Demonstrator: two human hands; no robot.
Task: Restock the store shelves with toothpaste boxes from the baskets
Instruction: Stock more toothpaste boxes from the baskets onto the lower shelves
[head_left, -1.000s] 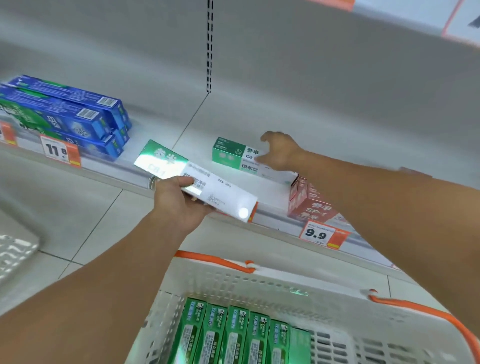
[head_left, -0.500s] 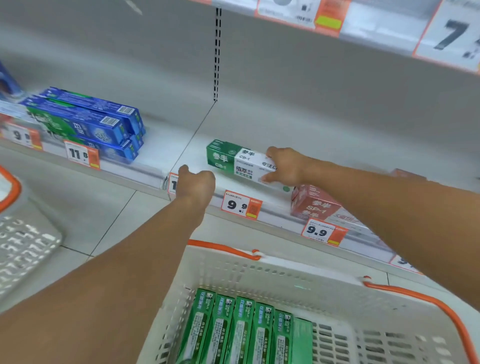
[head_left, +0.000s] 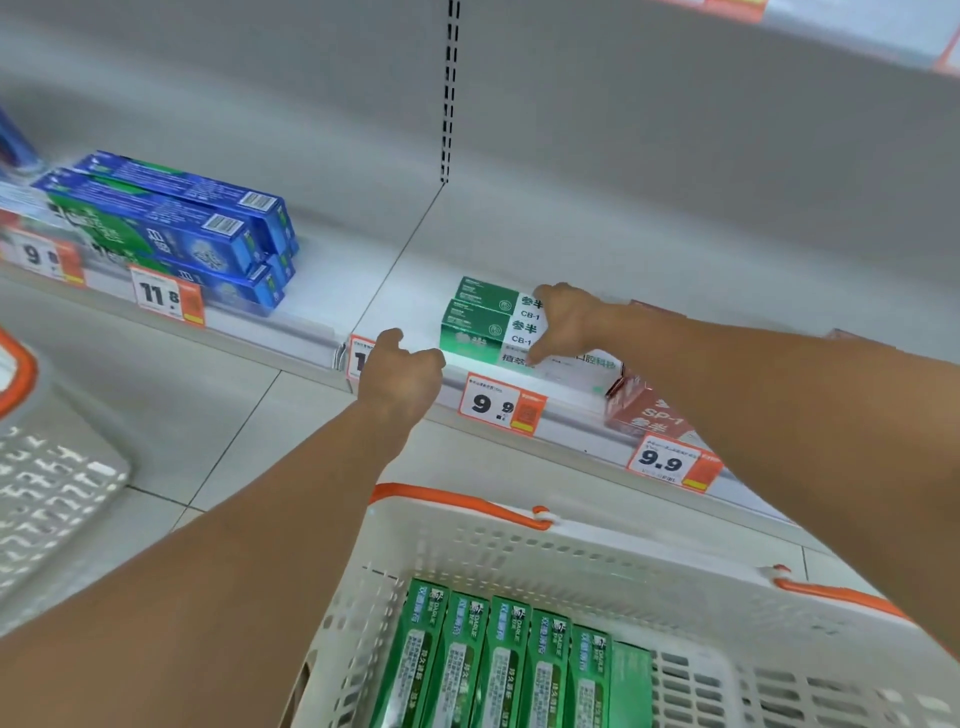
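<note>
The right hand (head_left: 569, 325) reaches out over two green-and-white toothpaste boxes (head_left: 485, 325) lying side by side on the shelf (head_left: 322, 296), fingers curled down onto them; the left hand (head_left: 408, 371) hovers loosely clenched, holding nothing, by the shelf edge; below, a white perforated plastic basket (head_left: 519, 551) holds a row of glossy green boxes (head_left: 498, 665).

The shelf (head_left: 322, 291) looks like smooth, matt pale painted metal. On it, left of the green-and-white boxes (head_left: 483, 325), the blue boxes (head_left: 171, 218) are glossy printed card. The green-and-white boxes have a satin card finish, and the red box (head_left: 644, 410) to their right looks matt. Below the shelf, the basket (head_left: 519, 561) is perforated, slightly shiny white plastic with smooth orange plastic handles; its green boxes (head_left: 498, 670) are glossy card. The floor tiles (head_left: 171, 410) are smooth.
</note>
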